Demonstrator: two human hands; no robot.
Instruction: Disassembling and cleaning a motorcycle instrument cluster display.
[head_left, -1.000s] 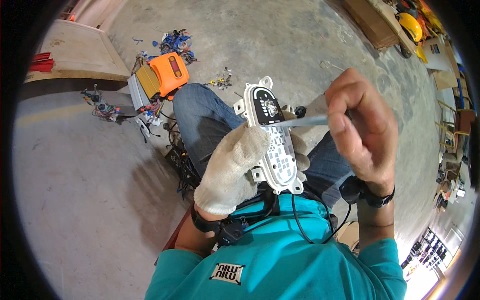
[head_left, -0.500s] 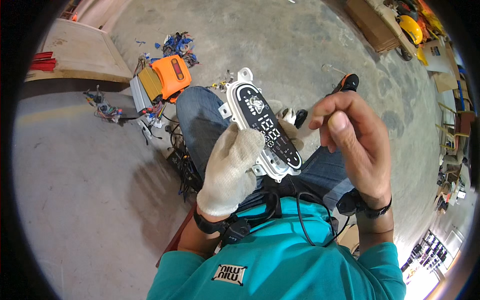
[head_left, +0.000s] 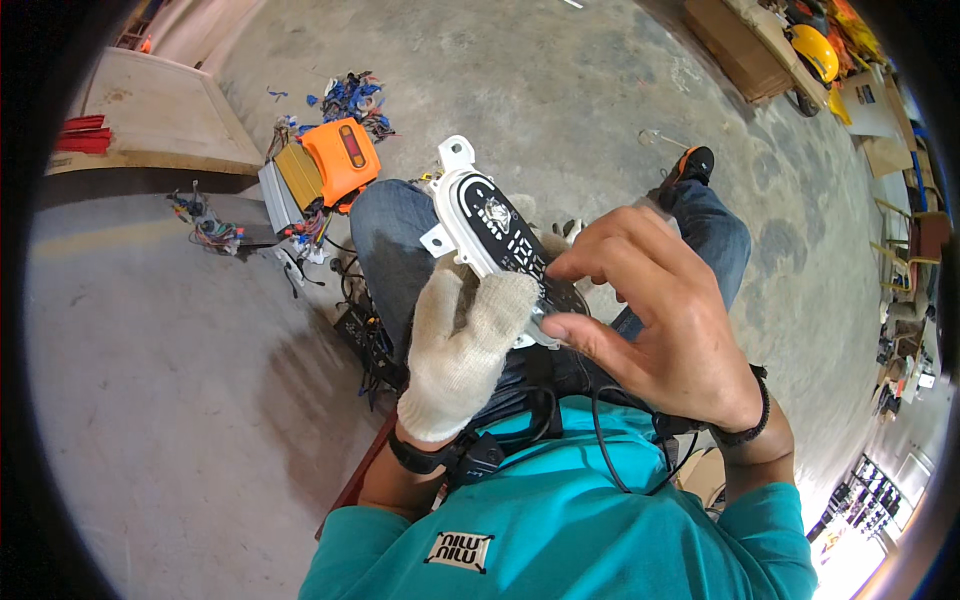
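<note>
In front of my lap I hold a long instrument display panel with a white plastic frame, mounting tabs and a dark printed face. My left hand, in a cream knitted glove, is closed around its left edge, with the thumb on the face. My bare right hand hovers over the lower right end, thumb and index finger apart, their tips at the panel. Whether those tips press on it I cannot tell. The right hand hides much of the panel's lower end.
An orange-cased device stands beyond my left knee, beside yellow and silver boxes. Bundles of wires and blue scraps lie on the concrete floor. A wooden board is at far left, cardboard at far right.
My right hand has moved left and down onto the panel's lower end, its fingers spreading from a loose curl. The panel has shifted slightly left in my left hand.
</note>
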